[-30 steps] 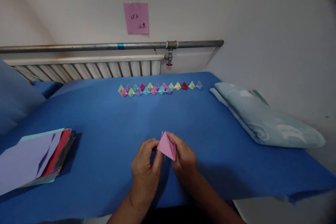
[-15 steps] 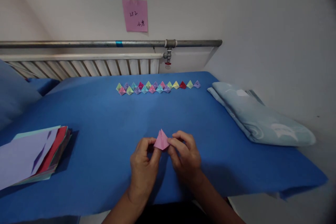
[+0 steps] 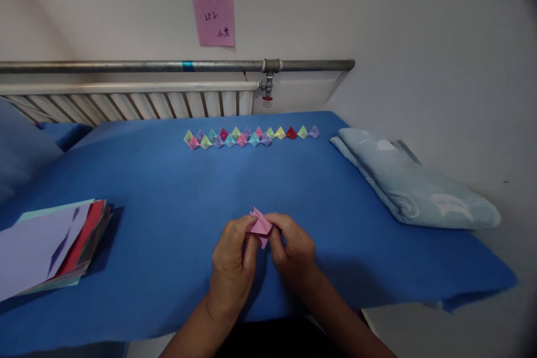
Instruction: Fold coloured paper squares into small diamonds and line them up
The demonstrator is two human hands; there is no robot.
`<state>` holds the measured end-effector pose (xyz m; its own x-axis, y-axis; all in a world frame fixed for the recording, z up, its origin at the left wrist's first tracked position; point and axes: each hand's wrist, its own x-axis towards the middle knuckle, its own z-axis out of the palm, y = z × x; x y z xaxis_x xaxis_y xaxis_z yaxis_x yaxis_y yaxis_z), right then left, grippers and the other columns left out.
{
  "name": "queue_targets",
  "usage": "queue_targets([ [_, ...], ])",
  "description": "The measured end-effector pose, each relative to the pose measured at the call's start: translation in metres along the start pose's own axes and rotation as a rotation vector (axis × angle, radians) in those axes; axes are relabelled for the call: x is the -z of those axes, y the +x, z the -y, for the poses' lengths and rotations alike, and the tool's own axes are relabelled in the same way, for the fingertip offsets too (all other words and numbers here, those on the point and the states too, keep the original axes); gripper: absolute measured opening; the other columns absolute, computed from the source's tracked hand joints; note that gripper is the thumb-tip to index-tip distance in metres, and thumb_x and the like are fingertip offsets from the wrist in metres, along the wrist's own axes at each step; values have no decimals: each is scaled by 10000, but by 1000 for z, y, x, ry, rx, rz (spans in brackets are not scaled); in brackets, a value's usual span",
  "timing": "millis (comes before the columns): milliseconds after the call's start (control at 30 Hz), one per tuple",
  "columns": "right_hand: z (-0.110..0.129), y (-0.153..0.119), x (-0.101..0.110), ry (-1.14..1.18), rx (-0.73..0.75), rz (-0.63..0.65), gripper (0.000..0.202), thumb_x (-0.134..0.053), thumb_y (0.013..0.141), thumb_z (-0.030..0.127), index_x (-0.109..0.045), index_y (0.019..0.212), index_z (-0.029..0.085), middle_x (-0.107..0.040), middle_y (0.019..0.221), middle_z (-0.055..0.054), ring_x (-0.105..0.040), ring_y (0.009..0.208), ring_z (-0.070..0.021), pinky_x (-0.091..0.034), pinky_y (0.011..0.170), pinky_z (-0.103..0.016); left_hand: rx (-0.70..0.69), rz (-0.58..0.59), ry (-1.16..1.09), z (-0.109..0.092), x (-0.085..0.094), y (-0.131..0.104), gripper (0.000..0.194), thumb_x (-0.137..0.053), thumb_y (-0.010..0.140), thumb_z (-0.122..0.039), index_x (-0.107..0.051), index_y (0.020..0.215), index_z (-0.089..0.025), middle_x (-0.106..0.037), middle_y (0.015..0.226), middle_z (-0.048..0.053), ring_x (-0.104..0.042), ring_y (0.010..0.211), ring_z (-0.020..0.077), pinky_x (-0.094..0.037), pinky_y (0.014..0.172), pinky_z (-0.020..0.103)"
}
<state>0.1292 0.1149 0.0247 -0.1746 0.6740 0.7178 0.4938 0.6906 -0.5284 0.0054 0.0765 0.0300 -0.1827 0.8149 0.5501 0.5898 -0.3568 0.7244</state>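
A small folded piece of pink origami paper (image 3: 262, 225) is held above the blue cloth, near the front of the covered surface. On its left side, my left hand (image 3: 234, 251) pinches it between thumb and fingers. My right hand (image 3: 292, 246) grips the opposite edge with its thumb and index finger. Some layers of the paper stand apart, with a pointed flap below and small tips at the top. Fingers cover both side edges. Farther back, several folded paper pieces (image 3: 230, 140) in mixed colours sit in two staggered rows.
At the left lies a stack of coloured paper (image 3: 42, 249), purple on top. A folded light-blue blanket (image 3: 415, 184) rests at the right. Behind the blue-covered surface (image 3: 168, 184) are a radiator (image 3: 168, 102), a metal pipe (image 3: 126, 66) and a pink note (image 3: 213, 19) on the wall.
The pink paper has gone from a flat-looking cone shape to one with its layers spread and a flap showing below. Both hands have shifted their pinch on it. The view has tilted slightly.
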Motion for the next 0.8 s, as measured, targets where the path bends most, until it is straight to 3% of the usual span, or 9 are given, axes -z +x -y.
queue_targets([
  [333, 1, 0, -3, 247, -149, -12, 235, -444, 891, 62, -581, 980, 232, -631, 801, 8, -633, 699, -112, -537, 644, -244, 287, 75, -196, -6, 6, 8, 213, -444, 890, -194, -617, 1008, -232, -671, 892, 8, -633, 794, 126, -515, 722, 250],
  [533, 2, 0, -2, 232, -25, -14, 269, -454, 879, 41, -575, 1026, 230, -642, 852, -9, -629, 754, -115, -539, 678, -245, 442, 60, -305, -7, 2, 10, 259, -532, 835, -218, -563, 1092, -205, -679, 991, 52, -658, 829, 150, -535, 715, 275],
  [800, 1, -6, -3, 171, 101, 37, 337, -459, 866, 48, -561, 1119, 245, -663, 918, -30, -648, 827, -131, -555, 719, -268, 380, 15, -176, -3, -1, 13, 209, -531, 736, -128, -629, 904, -205, -687, 793, 7, -631, 681, 136, -502, 642, 262],
])
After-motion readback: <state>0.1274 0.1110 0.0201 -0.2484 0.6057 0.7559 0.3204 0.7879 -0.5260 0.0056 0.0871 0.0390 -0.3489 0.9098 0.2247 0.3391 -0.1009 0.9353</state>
